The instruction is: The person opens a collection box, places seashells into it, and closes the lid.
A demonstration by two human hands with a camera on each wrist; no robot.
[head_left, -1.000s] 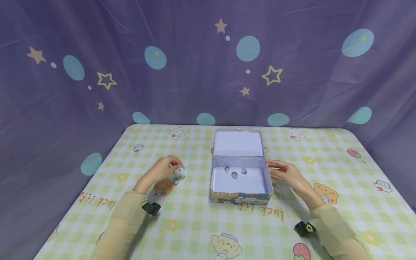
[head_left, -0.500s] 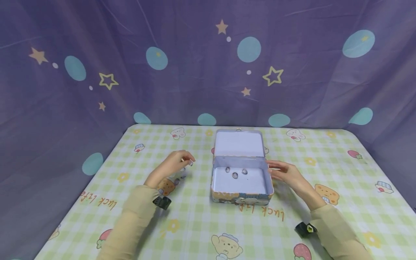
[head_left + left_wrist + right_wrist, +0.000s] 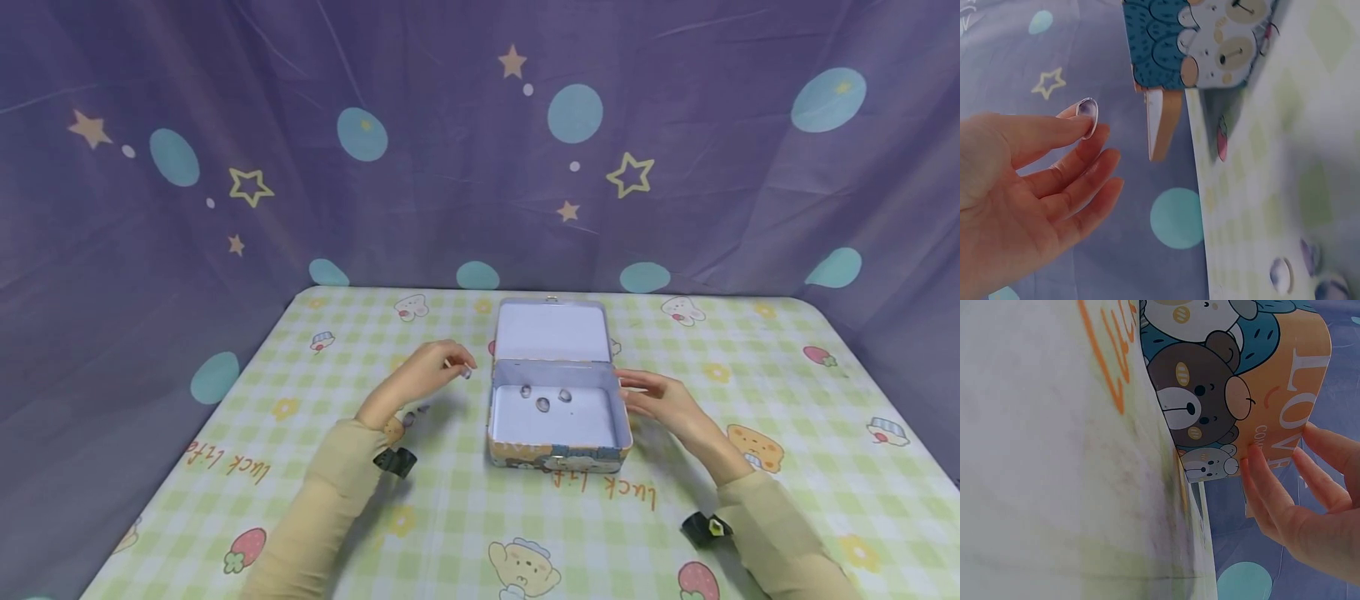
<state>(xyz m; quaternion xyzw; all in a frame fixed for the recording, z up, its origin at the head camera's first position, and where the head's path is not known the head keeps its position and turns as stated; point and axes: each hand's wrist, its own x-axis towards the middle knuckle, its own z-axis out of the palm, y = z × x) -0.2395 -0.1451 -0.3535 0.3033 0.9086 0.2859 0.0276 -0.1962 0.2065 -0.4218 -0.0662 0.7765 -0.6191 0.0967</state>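
My left hand (image 3: 431, 371) pinches a small oval glassy stone (image 3: 1088, 117), clear with purplish grey, between thumb and index finger. It hovers over the cloth, left of a rectangular printed tin box (image 3: 558, 433). The tin's lid (image 3: 551, 331) is raised at the back, and three similar stones (image 3: 542, 405) lie on its pale floor. Against the tin's right wall rest the fingertips of my right hand (image 3: 663, 402), the fingers fairly straight; the right wrist view shows them on the orange side. Several loose stones (image 3: 1282, 275) lie on the cloth below my left wrist.
A green-and-white checked tablecloth (image 3: 442, 517) with cartoon prints covers the table. Behind and beside it hangs a purple curtain (image 3: 450, 208) with stars and blue ovals. Each wrist wears a small black camera (image 3: 395, 461).
My left hand has lifted the stone off the cloth and moved right and slightly away, towards the tin. The right hand and the tin have stayed in place.
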